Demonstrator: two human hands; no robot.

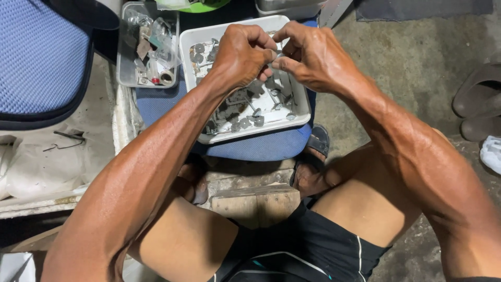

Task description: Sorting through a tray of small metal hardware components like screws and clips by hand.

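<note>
A white rectangular tray [300, 107] rests on a blue cushion [266, 146] in front of me, holding several small grey metal parts [249, 112] with round heads and thin stems. Both hands hover over the tray, fingertips meeting. My left hand [241, 55] is curled, its fingers pinching a small metal part [277, 54]. My right hand [308, 55] pinches the same small part from the other side. The piece itself is mostly hidden by the fingers.
A metal tray [123, 73] of mixed small hardware and clear bags sits at the left of the white tray. A blue mesh seat [42, 57] lies far left. Sandals [477, 102] rest on the concrete floor at right. My knees and black shorts fill the foreground.
</note>
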